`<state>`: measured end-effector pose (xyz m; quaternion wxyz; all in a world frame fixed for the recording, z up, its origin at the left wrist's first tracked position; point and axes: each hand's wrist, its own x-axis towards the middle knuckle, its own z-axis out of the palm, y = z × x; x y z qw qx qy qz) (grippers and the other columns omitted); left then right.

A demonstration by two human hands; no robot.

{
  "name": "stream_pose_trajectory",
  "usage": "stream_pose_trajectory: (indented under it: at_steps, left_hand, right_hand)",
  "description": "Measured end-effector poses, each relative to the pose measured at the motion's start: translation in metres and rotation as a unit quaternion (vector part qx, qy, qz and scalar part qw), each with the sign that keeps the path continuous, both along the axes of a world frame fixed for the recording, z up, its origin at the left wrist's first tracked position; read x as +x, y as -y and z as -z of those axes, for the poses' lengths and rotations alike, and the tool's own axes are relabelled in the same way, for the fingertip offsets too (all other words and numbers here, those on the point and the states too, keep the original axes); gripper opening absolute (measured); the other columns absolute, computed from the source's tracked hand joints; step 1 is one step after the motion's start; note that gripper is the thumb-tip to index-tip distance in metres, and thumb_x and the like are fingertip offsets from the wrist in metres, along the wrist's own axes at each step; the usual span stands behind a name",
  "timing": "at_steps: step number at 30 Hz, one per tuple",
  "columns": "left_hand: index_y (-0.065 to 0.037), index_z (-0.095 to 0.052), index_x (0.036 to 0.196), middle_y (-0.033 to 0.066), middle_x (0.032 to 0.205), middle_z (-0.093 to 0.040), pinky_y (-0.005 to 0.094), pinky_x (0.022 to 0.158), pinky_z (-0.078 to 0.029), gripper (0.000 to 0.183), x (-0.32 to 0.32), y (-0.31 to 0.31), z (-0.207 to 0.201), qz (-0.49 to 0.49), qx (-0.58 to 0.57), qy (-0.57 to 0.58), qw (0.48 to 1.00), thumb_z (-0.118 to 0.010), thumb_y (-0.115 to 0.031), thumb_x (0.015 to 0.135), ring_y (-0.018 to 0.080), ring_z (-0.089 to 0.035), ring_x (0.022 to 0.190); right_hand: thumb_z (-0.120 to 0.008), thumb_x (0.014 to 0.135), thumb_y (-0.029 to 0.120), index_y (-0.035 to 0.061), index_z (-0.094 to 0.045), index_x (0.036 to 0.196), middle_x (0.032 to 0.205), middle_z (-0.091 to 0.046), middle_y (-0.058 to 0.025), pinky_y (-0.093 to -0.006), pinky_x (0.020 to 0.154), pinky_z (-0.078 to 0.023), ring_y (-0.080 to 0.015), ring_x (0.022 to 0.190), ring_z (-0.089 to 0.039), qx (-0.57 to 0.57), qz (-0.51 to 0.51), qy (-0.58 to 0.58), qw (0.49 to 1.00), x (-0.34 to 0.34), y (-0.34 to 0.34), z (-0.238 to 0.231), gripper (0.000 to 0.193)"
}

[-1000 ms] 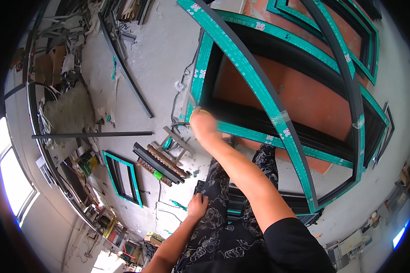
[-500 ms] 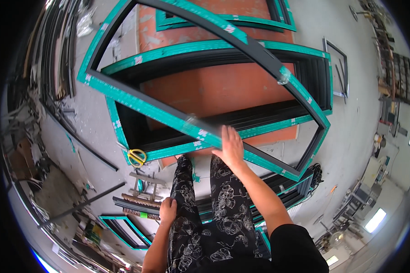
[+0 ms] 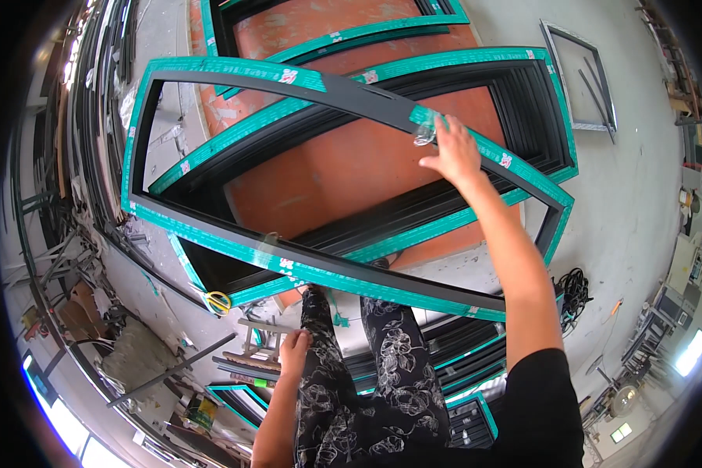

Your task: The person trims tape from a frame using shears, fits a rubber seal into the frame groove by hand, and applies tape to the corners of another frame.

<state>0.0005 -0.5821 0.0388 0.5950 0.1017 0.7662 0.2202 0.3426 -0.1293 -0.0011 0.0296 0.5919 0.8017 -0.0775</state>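
Observation:
A large dark grey window frame (image 3: 351,97) with green protective film lies slantwise across a stack of similar dark frames (image 3: 522,97). On its far bar, beside a loose crumple of clear tape (image 3: 424,134), my right hand (image 3: 455,152) lies with its fingers spread, gripping nothing. My left hand (image 3: 293,351) hangs by my left thigh with the fingers curled in; whether anything is inside is hidden. Yellow-handled scissors (image 3: 218,302) rest at the near left corner of the stack. Another bit of clear tape (image 3: 268,243) sticks up from the frame's near bar.
The stack lies on reddish-brown boards (image 3: 359,175). Behind it is another green-filmed frame (image 3: 366,31). Long profiles (image 3: 93,93) line the left side. A small wooden stool (image 3: 259,337) stands near my left hand. A grey frame (image 3: 581,74) lies at the far right; coiled black cable (image 3: 573,292) is nearer.
My right hand has left the near bar and reached to the far bar by the tape. The top frame has turned and sits lower in view. My left hand stays by the thigh.

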Motion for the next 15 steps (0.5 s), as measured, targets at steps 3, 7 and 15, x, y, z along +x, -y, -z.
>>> stream_pose_trajectory:
  at_steps: [3, 7, 15]
  left_hand:
    - [0.0, -0.065, 0.099, 0.0049, 0.084, -0.066, 0.0237, 0.065, -0.046, 0.019, 0.049, -0.007, -0.003, -0.011, 0.009, 0.035, 0.999, -0.054, -0.015, 0.098, 0.0105, -0.059, 0.073]
    - [-0.001, -0.063, 0.106, 0.0069, 0.095, -0.066, 0.0279, 0.076, -0.053, 0.021, 0.101, -0.01, -0.035, 0.005, -0.012, 0.096, 0.995, -0.052, -0.017, 0.1, 0.0155, -0.064, 0.087]
    - [-0.003, -0.062, 0.103, 0.0092, 0.097, -0.067, 0.0336, 0.08, -0.052, 0.022, 0.055, -0.086, -0.097, -0.067, 0.05, 0.098, 0.992, -0.055, -0.023, 0.098, 0.018, -0.062, 0.086]
  right_hand:
    - [-0.091, 0.057, 0.032, 0.0103, -0.039, 0.143, 0.129, -0.055, -0.0169, -0.0447, 0.103, -0.043, -0.0342, 0.123, -0.053, -0.073, 0.026, 0.038, 0.996, 0.052, -0.026, 0.032, 0.103]
    - [-0.086, 0.061, 0.015, 0.0135, -0.051, 0.122, 0.111, -0.06, -0.0113, -0.0446, 0.096, -0.046, -0.0324, 0.109, -0.058, -0.066, 0.072, 0.019, 0.995, 0.063, -0.028, 0.05, 0.07]
    - [-0.082, 0.061, 0.012, 0.01, -0.054, 0.105, 0.098, -0.06, -0.0101, -0.0414, 0.085, -0.048, -0.0293, 0.097, -0.059, 0.01, 0.022, 0.011, 1.0, 0.062, -0.013, -0.079, 0.052]
